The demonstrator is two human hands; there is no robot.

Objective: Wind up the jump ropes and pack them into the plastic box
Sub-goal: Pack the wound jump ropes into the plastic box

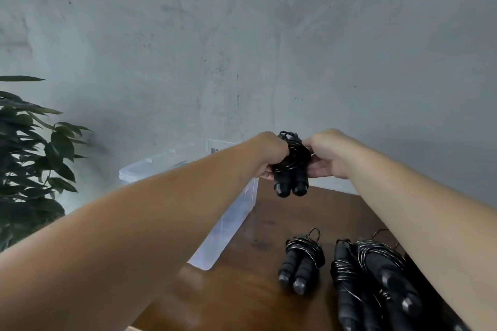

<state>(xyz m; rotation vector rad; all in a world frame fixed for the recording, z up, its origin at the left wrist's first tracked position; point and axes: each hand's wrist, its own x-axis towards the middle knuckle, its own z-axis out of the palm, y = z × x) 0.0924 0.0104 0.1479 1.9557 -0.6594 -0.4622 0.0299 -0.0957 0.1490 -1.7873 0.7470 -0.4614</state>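
A wound black jump rope (291,166), two handles side by side with cord wrapped round them, is held up in the air above the table's far edge. My left hand (271,154) grips its left side and my right hand (326,154) pinches its right side. The clear plastic box (228,223) stands on the table to the left, partly hidden behind my left forearm. On the wooden table (250,290) lies another wound rope (301,260), and further right a pile of wound ropes (373,282), partly under my right forearm.
A grey concrete wall fills the background. A leafy green plant (32,158) stands at the left, beyond the table's left edge. The table's front-left edge runs diagonally near the bottom of the view.
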